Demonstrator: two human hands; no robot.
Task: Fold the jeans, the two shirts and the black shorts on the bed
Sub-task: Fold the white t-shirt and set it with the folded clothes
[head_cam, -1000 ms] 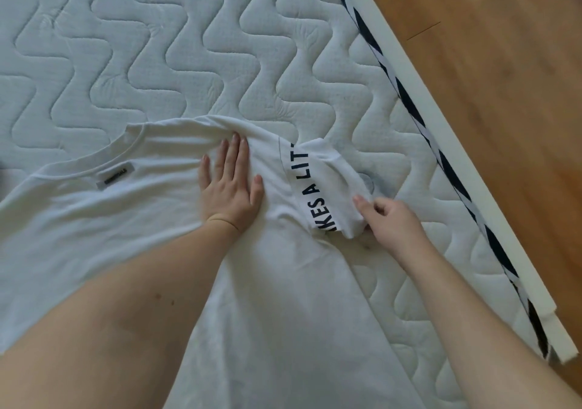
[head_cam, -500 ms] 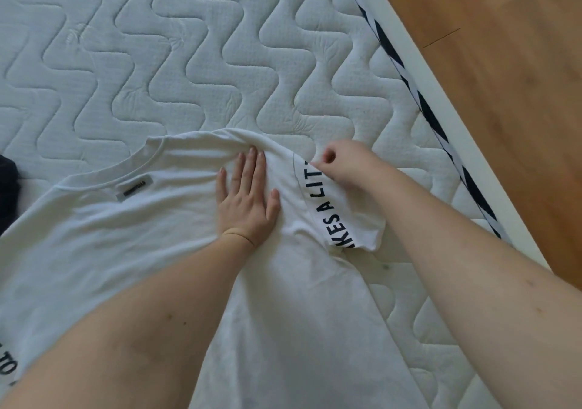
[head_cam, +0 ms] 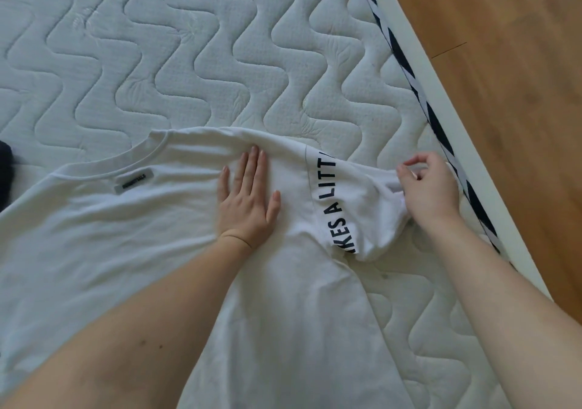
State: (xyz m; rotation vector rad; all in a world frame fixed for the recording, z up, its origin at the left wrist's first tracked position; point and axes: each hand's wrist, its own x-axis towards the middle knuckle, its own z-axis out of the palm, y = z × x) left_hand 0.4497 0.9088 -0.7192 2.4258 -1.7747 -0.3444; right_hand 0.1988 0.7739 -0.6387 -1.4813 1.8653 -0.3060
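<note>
A: From the head camera, where is the shirt?

B: The white shirt [head_cam: 126, 235] lies spread flat on the quilted bed [head_cam: 220, 62], collar toward the far side, a grey label [head_cam: 134, 184] just below the neckline. Its sleeve [head_cam: 356, 207], printed with black letters, points toward the bed's striped edge [head_cam: 441, 131].

A: And the hands?

B: The left hand [head_cam: 247, 202] lies flat, fingers straight and together, palm pressing the shirt just beside the sleeve seam; it grips nothing. The right hand [head_cam: 430, 188] has its fingers curled, pinching the sleeve's cuff end and drawing it outward.

A: Anything else?

B: A dark garment [head_cam: 4, 172] shows at the left edge, and wooden floor [head_cam: 504, 62] beyond the bed.
</note>
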